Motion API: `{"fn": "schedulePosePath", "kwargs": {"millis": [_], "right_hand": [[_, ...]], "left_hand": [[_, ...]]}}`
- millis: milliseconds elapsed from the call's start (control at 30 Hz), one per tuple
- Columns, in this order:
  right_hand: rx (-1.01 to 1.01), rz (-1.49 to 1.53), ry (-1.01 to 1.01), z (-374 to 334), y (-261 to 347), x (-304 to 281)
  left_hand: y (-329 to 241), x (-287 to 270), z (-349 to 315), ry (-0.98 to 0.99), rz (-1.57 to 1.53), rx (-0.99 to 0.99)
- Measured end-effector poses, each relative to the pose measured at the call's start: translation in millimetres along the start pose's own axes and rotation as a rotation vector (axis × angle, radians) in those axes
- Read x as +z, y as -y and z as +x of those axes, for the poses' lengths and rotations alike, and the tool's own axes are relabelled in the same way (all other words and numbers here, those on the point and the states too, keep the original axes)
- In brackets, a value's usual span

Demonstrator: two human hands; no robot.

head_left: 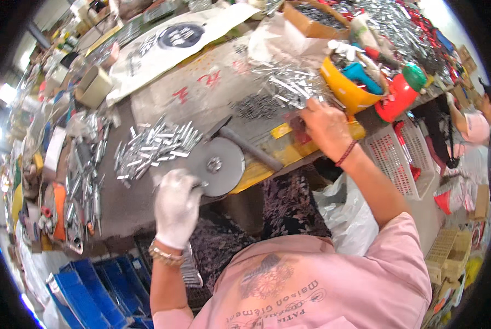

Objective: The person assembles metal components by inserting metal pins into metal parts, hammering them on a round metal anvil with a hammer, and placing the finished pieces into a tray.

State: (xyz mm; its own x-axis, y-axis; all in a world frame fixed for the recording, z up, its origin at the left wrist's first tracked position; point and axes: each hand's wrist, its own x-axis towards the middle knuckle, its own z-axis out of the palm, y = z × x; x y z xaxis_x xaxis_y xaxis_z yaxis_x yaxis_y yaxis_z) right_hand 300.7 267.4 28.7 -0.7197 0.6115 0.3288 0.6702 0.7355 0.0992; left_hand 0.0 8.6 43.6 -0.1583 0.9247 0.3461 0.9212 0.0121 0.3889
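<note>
My left hand point(177, 205), in a white glove, is closed at the near left edge of a round grey metal disc point(226, 178) with a raised hub. What its fingers hold, if anything, is too small to tell. My bare right hand point(326, 129) reaches to the near side of a pile of shiny metal strips point(289, 82), its fingers pinched together at the pieces; their grip is blurred. A hammer point(251, 148) lies beside the disc, its head against the disc's far rim. Left of the disc is a heap of short silver metal pieces point(157, 145). Small dark pins point(255, 106) form another pile.
A yellow bowl point(338, 88) with a blue item inside and a red bottle with a green cap point(401, 93) stand at the right. Tools point(86, 170) crowd the left. Blue bins point(86, 293) and a white plastic basket point(390, 156) sit below. Another person point(475, 129) is at far right.
</note>
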Motion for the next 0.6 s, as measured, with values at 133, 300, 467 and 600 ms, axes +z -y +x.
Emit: {"fn": "schedulePosePath", "kwargs": {"millis": [133,300,467,600], "right_hand": [[-0.078,0.226,-0.101,7.9,24.9,-15.7],[-0.295,0.612,-0.19,3.9,104.1,-33.1],[-0.367,0.657,-0.113,5.1,149.2,-15.6],[-0.337,0.666,-0.066,6.3,154.9,-4.9]], "left_hand": [[-3.6,15.3,-3.3,0.007,-0.074,-0.068],[1.5,15.3,-9.4,-0.025,-0.184,-0.094],[1.2,17.3,-13.4,-0.084,-0.174,-0.071],[5.8,15.9,-16.5,-0.061,-0.162,-0.102]]}}
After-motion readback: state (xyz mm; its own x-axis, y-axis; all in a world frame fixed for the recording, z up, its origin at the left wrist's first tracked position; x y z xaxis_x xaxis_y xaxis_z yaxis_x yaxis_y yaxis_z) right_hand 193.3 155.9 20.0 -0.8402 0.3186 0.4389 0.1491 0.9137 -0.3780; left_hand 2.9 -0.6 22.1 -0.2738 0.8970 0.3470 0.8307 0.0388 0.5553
